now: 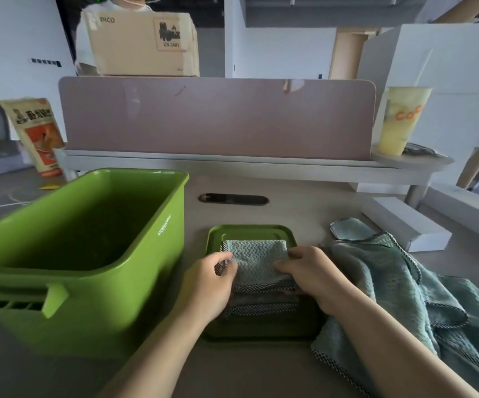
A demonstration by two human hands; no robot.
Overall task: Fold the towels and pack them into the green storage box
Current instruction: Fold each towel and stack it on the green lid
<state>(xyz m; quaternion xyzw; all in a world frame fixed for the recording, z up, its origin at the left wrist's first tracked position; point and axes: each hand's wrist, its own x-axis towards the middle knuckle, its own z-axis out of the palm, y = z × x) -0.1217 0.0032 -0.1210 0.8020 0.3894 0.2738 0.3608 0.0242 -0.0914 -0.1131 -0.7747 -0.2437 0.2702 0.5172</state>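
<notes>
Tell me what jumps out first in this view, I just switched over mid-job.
The big green storage box dominates the left of the desk, open, nothing clearly visible inside. Just right of it, the left hand and right hand press on a folded teal towel resting on the green lid. A rumpled pile of unfolded towels lies at the right.

Cardboard box behind pink divider; snack bag left, yellow drink cup right.
</notes>
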